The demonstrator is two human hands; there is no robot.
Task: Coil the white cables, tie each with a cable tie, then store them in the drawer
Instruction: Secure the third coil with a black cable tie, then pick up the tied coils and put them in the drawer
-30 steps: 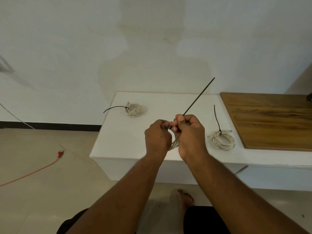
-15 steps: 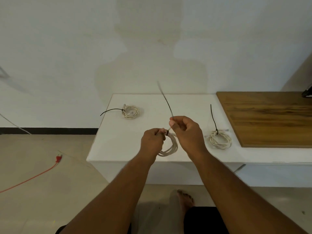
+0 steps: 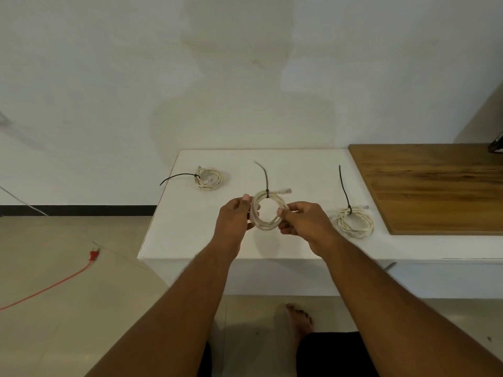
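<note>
At the centre of the frame I see the left hand (image 3: 234, 217) and the right hand (image 3: 304, 223) each pinching an opposite side of the held coil (image 3: 265, 227), a round ring of off-white, ropy cable raised above the smooth white tabletop (image 3: 190, 227), thumb tips pressed on the strands. A thin black cable tie (image 3: 265, 178) cinches its top, the stiff tail curving upward, and a clear plastic plug (image 3: 285, 191) juts out just to the right. Two more tied rings lie flat: the far coil (image 3: 202, 183) toward the upper left and the near coil (image 3: 341, 225) right of the hands, beside a grained wooden board (image 3: 435, 186).
</note>
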